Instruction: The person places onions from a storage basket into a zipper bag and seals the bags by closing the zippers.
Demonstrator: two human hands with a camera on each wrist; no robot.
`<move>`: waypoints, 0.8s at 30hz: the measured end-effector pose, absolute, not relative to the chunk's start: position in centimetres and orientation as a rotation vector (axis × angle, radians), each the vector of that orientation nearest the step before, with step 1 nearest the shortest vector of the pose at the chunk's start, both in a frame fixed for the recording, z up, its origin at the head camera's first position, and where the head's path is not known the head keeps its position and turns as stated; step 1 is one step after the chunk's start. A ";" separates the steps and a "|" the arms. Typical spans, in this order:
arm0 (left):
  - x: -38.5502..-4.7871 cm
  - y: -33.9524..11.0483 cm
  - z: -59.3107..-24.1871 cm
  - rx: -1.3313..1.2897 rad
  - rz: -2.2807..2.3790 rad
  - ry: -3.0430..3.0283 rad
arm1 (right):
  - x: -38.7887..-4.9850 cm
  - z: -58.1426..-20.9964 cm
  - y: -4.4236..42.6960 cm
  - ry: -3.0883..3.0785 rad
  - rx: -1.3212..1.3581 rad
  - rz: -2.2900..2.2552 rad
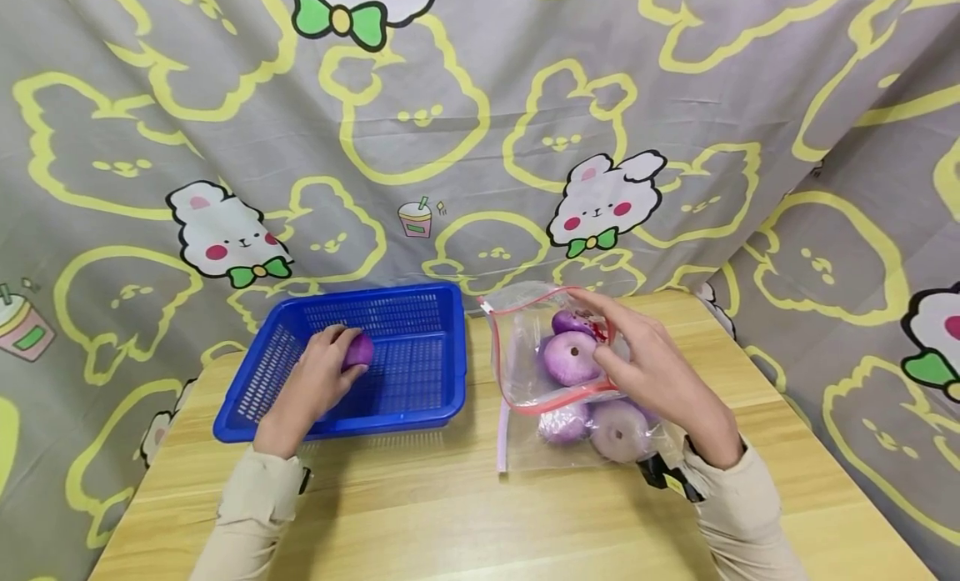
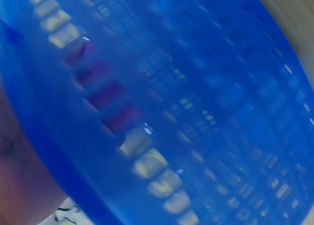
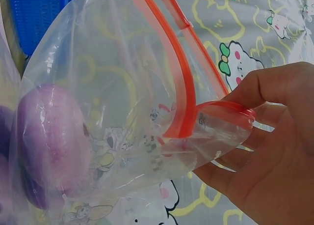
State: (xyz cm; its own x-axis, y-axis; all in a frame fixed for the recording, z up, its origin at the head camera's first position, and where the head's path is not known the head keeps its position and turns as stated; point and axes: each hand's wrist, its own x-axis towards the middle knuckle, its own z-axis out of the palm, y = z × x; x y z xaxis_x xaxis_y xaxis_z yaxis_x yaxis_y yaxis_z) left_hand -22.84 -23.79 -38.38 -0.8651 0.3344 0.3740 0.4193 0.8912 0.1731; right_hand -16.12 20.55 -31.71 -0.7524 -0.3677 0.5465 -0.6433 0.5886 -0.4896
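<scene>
My left hand (image 1: 318,374) grips a purple onion (image 1: 359,353) inside the blue slotted basket (image 1: 420,421). Through the slots in the basket wall (image 2: 235,53), purple patches of the onion (image 2: 108,95) show in the left wrist view; that hand's fingers are hidden there. With my right hand (image 1: 660,366) I pinch the red zip rim of a clear plastic bag (image 1: 521,448), whose mouth gapes. Several purple onions (image 1: 570,358) lie in the bag. The right wrist view shows the thumb and fingers of the right hand (image 3: 270,151) at the rim, an onion (image 3: 54,136) behind the plastic.
Basket and bag stand side by side on a wooden table (image 1: 450,514), the basket left and the bag right. A grey patterned curtain (image 1: 480,81) hangs behind the table and along its sides. Something black (image 1: 660,474) sits by the right wrist.
</scene>
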 end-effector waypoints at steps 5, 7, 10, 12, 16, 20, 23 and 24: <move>-22.0 -22.1 -37.8 -0.583 -0.384 -2.622 | -16.2 -31.7 20.5 -2.428 0.811 0.968; -21.8 -21.6 -37.6 -0.581 -0.402 -2.595 | -16.2 -31.7 20.5 -2.427 0.810 0.969; -21.5 -21.0 -37.4 -0.567 -0.429 -2.567 | -16.2 -31.7 20.5 -2.426 0.809 0.967; -21.4 -20.7 -37.4 -0.560 -0.450 -2.543 | -16.2 -31.7 20.6 -2.426 0.811 0.970; -21.2 -19.7 -36.8 -0.539 -0.503 -2.498 | -16.2 -31.7 20.6 -2.431 0.814 0.982; -20.8 -18.2 -35.6 -0.529 -0.569 -2.467 | -16.1 -31.7 20.5 -2.435 0.815 0.987; -20.4 -17.4 -35.1 -0.513 -0.615 -2.467 | -16.1 -31.6 20.4 -2.439 0.812 0.981; -20.2 -17.2 -35.1 -0.504 -0.629 -2.468 | -16.1 -31.6 20.3 -2.442 0.811 0.980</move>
